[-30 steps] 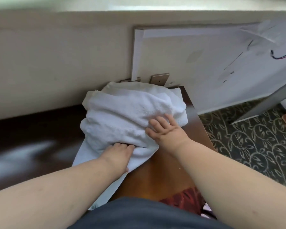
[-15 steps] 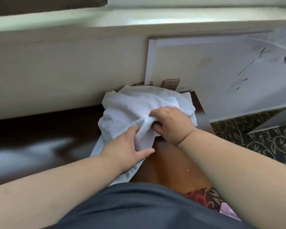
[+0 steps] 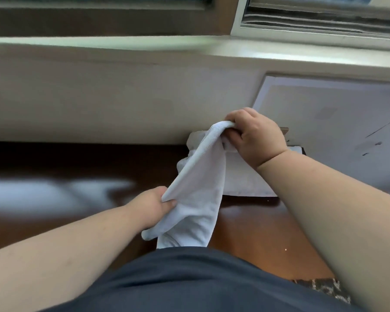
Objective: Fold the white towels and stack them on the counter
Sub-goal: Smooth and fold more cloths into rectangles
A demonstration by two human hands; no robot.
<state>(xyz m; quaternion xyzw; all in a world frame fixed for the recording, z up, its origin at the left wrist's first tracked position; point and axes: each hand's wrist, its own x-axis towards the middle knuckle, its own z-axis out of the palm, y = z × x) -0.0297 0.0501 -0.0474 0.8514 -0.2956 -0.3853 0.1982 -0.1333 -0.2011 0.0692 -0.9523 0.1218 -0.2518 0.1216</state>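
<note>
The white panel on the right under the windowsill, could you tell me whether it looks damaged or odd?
Yes, the white panel below the windowsill shows dark scratches or cracks toward its right side, so it looks scuffed. Nothing looks spilled on the counter.

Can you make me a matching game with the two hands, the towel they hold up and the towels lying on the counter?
Things:
1. left hand
2. right hand
3. lifted towel
4. white towels on the counter

States:
A. hangs stretched between both hands
B. grips the towel's high end, near the wall
C. lie flat behind the lifted one
D. pinches the towel's lower edge

Pairs: 1-D, 2-B, 3-A, 4-C
</note>
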